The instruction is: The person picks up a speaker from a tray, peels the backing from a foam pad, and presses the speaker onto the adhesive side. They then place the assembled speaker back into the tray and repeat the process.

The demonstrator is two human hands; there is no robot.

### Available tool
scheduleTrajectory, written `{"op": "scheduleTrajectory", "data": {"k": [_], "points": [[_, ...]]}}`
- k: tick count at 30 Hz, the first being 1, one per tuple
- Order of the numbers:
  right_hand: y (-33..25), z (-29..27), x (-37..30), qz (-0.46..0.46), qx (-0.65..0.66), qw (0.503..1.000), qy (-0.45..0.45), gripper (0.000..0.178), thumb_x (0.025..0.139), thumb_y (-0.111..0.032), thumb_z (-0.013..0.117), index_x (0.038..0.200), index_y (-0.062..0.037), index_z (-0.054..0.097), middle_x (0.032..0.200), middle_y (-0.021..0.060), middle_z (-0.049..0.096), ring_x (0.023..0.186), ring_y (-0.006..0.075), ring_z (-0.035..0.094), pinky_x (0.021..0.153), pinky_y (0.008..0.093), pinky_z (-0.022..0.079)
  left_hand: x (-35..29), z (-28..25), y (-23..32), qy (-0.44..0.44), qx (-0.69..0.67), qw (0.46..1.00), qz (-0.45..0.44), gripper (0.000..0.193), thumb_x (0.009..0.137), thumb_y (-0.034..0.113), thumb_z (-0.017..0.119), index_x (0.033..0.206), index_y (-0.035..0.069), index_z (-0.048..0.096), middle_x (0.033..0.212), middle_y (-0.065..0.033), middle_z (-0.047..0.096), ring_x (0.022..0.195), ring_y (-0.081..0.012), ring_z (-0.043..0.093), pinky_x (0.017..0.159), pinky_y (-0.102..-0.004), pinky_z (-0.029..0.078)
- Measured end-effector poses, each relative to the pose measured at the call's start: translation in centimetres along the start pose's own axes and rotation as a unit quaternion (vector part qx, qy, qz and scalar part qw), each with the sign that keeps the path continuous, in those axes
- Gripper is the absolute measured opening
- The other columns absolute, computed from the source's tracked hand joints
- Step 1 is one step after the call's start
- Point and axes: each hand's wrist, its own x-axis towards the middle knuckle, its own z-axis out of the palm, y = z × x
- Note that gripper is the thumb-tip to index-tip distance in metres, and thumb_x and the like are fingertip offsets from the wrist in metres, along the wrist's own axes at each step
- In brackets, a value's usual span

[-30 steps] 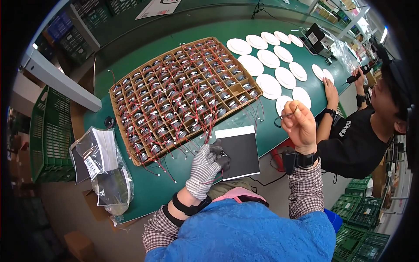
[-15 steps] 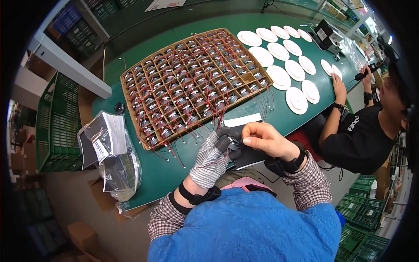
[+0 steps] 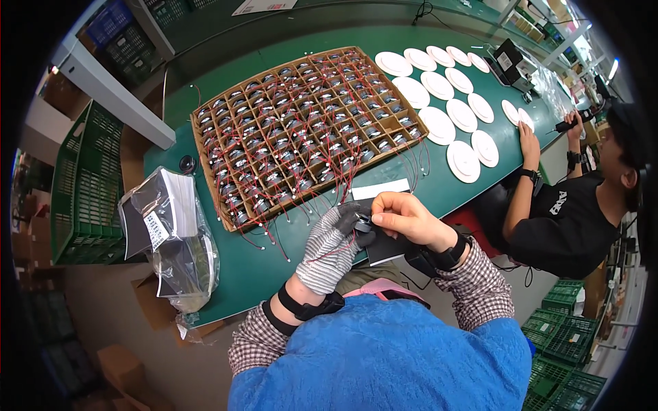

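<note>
My left hand, in a grey knit glove, grips a small dark round part with red wires trailing from it. My bare right hand pinches the same part from the right, fingers curled over it. Both hands hover above a black pad with a white strip at the near edge of the green table. Just beyond lies a brown cardboard grid tray filled with several similar small parts with red wires.
Several white round discs lie in rows at the right of the tray. A clear plastic bag with papers sits at the left edge. Green crates stand to the left. Another person in a black shirt works at the right.
My right hand came down from a raised position at the right and closed onto the small part held by my gloved left hand. The view shifted slightly.
</note>
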Motion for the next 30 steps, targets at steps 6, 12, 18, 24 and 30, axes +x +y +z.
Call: {"op": "scheduleTrajectory", "data": {"k": [6,12,18,24,30], "points": [[-0.3,0.1,0.1,0.013,-0.012,1.0,0.004,0.014,0.085,-0.015,0.056,0.081,-0.0034,0.051,0.066,-0.0043,0.047,0.054,0.0028,0.041,0.048,0.0176,0.033,0.1,0.1,0.2,0.005,-0.106,0.992,-0.07,0.035,0.07,0.008,0.07,0.102,0.005,0.055,0.092,-0.0102,0.059,0.08,-0.0231,0.059,0.07,-0.0301,0.049],[-0.3,0.0,0.4,0.017,-0.016,1.0,0.006,0.013,0.085,-0.015,0.057,0.079,-0.0051,0.051,0.064,-0.0052,0.046,0.052,0.0022,0.04,0.045,0.018,0.031,0.3,0.0,0.4,0.012,-0.044,0.999,-0.027,0.034,0.071,0.009,0.07,0.102,0.005,0.056,0.091,-0.0093,0.06,0.079,-0.0217,0.059,0.07,-0.0294,0.049],[-0.5,-0.1,0.5,0.013,-0.014,1.0,-0.005,0.012,0.085,-0.015,0.057,0.08,-0.005,0.052,0.065,-0.006,0.046,0.053,0.0014,0.039,0.046,0.0177,0.031,0.4,-0.2,0.7,0.001,-0.137,0.987,-0.083,0.033,0.071,0.011,0.07,0.102,0.005,0.057,0.091,-0.0091,0.06,0.079,-0.0209,0.059,0.07,-0.0295,0.049],[-1.0,0.2,0.6,0.022,-0.028,0.999,-0.001,0.013,0.085,-0.016,0.056,0.08,-0.0049,0.051,0.065,-0.0059,0.045,0.053,0.0015,0.039,0.046,0.0171,0.03,0.2,-0.2,0.1,0.008,-0.31,0.941,-0.134,0.033,0.071,0.012,0.07,0.102,0.006,0.057,0.091,-0.0095,0.06,0.079,-0.0214,0.06,0.07,-0.0295,0.049],[-0.7,0.2,0.8,0.03,-0.018,0.999,-0.003,0.013,0.085,-0.015,0.056,0.08,-0.0048,0.051,0.063,-0.0062,0.045,0.053,0.0013,0.039,0.046,0.017,0.03,0.1,0.1,-0.8,0.034,-0.344,0.926,-0.152,0.034,0.071,0.013,0.07,0.102,0.006,0.057,0.091,-0.0104,0.06,0.079,-0.0223,0.06,0.07,-0.0291,0.049]]}}
